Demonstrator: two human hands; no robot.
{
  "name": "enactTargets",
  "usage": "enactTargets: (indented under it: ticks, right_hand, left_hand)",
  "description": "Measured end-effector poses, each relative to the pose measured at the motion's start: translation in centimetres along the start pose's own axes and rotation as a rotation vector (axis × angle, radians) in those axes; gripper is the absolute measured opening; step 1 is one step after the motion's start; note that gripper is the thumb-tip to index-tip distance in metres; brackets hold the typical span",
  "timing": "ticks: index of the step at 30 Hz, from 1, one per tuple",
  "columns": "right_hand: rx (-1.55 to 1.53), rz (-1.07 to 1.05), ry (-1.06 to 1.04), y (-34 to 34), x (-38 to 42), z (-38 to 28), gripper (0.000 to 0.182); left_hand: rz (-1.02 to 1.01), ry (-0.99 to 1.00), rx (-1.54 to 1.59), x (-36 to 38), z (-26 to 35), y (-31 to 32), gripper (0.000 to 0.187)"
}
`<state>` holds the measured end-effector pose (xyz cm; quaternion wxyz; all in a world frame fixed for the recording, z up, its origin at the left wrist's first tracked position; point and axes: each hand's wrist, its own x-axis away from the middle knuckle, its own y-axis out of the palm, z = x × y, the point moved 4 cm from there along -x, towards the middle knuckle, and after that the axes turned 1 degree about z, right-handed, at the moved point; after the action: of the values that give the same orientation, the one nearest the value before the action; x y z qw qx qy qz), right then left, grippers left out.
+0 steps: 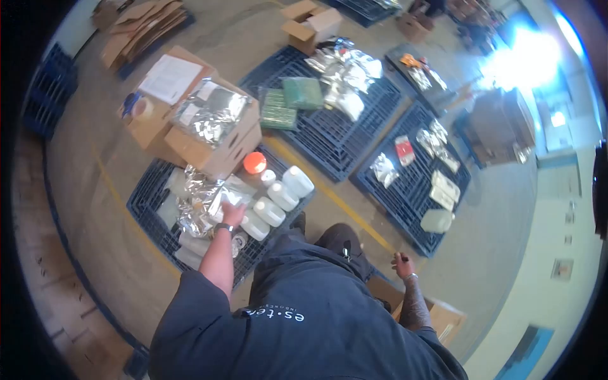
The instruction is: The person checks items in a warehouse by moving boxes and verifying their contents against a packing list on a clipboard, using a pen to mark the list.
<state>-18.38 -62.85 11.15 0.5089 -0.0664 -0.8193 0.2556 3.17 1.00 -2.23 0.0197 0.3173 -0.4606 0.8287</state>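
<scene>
My left hand, with a watch at the wrist, reaches over a blue plastic pallet and has its fingers on a silver foil pouch. More crumpled foil pouches lie left of it. Just right of this hand stand several white plastic jugs, a small white-capped bottle and an orange-red lid. A roll of clear tape lies below the wrist. Away to the right, my right hand hangs beside my body with loosely curled fingers; I see nothing held in it.
Cardboard boxes topped by a foil pouch stack and a paper sheet stand behind the jugs. A second pallet carries green packs and foil. On the right pallet lie several packages. An open box is beside me.
</scene>
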Motion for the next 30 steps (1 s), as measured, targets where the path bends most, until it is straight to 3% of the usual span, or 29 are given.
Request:
enactTargets:
  ticks: [2, 3, 4, 7, 9, 11, 13, 18, 21, 23, 24, 27, 28, 30]
  right_hand:
    - [0.082, 0.080, -0.081, -2.9, -2.3, -2.4, 0.038]
    - [0.094, 0.187, -0.212, -7.4, -10.5, -13.6, 0.038]
    - [0.153, 0.184, -0.257, -8.6, -11.3, -16.8, 0.037]
    - [0.317, 0.150, -0.387, -10.5, -16.0, -24.6, 0.036]
    - [0.350, 0.139, -0.604, -11.0, -19.1, -30.5, 0.035]
    - [0.321, 0.083, -0.629, -10.0, -20.1, -37.6, 0.033]
    - [0.462, 0.061, -0.803, -8.6, -22.1, -44.2, 0.031]
    - [0.458, -0.070, -1.023, -0.1, -22.1, -60.3, 0.024]
    - [0.438, -0.192, -1.326, 7.2, -21.5, -69.2, 0.022]
    - [0.431, -0.289, -1.422, 12.0, -22.0, -74.1, 0.023]
    - [0.418, -0.314, -1.481, 14.8, -21.4, -77.8, 0.023]
    - [0.310, -0.329, -1.584, 23.1, -22.6, -84.9, 0.027]
    - [0.271, -0.334, -1.618, 25.6, -22.3, -87.5, 0.030]
    - [0.337, -0.264, -1.689, 30.3, -22.9, -91.8, 0.041]
  left_hand:
    - [-0.071, -0.046, 0.198, 2.4, 3.1, -0.5, 0.061]
    - [-0.021, 0.037, 0.427, -8.1, 12.9, -1.0, 0.053]
    - [-0.018, 0.005, 0.597, -6.6, 15.3, -2.7, 0.040]
    - [0.059, -0.062, 0.883, -7.2, 15.2, -3.1, 0.033]
    - [0.096, -0.144, 0.941, -7.2, 14.7, -3.6, 0.029]
    - [0.162, -0.185, 1.026, -7.8, 13.2, -3.8, 0.026]
    - [0.196, -0.173, 1.094, -8.6, 12.5, -5.0, 0.023]
    - [0.474, -0.249, 1.152, -11.2, 11.6, -9.1, 0.029]
    - [0.704, -0.237, 1.159, -15.8, 10.9, -11.8, 0.037]
    - [0.974, -0.323, 0.910, -19.2, 9.6, -13.5, 0.043]
    - [1.028, -0.445, 0.713, -20.5, 9.6, -14.7, 0.046]
    - [1.196, -0.525, 0.464, -24.2, 7.7, -17.0, 0.047]
    - [1.129, -0.669, 0.511, -24.3, 9.3, -18.9, 0.051]
    - [1.059, -0.742, 0.562, -26.8, 8.3, -17.0, 0.052]
